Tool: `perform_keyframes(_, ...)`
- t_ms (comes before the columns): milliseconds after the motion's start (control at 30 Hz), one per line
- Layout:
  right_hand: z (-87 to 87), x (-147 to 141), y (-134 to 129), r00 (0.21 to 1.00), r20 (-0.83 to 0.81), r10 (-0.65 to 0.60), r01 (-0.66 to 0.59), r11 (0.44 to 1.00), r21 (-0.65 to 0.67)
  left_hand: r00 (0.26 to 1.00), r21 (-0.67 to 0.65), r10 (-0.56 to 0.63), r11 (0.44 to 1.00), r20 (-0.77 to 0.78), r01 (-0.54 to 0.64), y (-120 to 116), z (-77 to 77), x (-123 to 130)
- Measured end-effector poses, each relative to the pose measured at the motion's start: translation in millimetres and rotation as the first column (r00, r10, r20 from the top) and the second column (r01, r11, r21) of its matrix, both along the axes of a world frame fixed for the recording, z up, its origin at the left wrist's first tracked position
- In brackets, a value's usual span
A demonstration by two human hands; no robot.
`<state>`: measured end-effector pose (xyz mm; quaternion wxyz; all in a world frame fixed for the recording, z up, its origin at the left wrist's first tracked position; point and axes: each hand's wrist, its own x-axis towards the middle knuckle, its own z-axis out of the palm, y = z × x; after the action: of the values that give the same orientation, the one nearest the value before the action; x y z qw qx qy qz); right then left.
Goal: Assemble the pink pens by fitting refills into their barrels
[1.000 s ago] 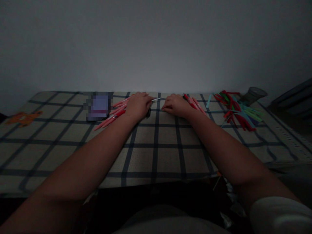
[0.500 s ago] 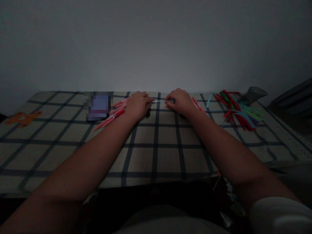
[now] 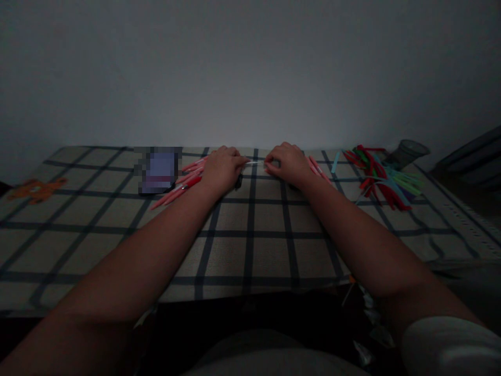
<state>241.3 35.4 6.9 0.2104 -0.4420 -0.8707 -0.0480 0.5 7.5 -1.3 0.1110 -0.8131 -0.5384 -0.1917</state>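
My left hand [image 3: 224, 168] rests near the table's back edge, its fingers closed on one end of a thin whitish stick [image 3: 254, 162]. Facing it, my right hand [image 3: 287, 163] makes a pinch at the stick's other end; whatever sits between those fingertips is too small to name. Pink pens [image 3: 168, 197] lie to the left of and under my left hand, one with a red part. More pink pens [image 3: 319, 169] lie just right of my right hand. A small black object [image 3: 238, 181] is beside my left fingers.
On the checked tablecloth [image 3: 230, 256] lie an orange figure [image 3: 37, 190] at far left, a blurred bluish item [image 3: 159, 171], a light blue strip [image 3: 335, 162] and a heap of red, green and blue strips [image 3: 378, 180]. A grey cup-like container [image 3: 409, 151] is at back right.
My right fingertips have shifted slightly left, toward the whitish stick. My left hand has barely moved.
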Motion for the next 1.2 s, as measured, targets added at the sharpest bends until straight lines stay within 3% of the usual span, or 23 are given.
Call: perform_keyframes(1200,1.7,1.3,-0.2,0.998,0.052,-0.039,0.038,0.999,0.02,1.0,0.007,-0.023,1.0,0.002,0.023,-1.9,2.7,-0.1)
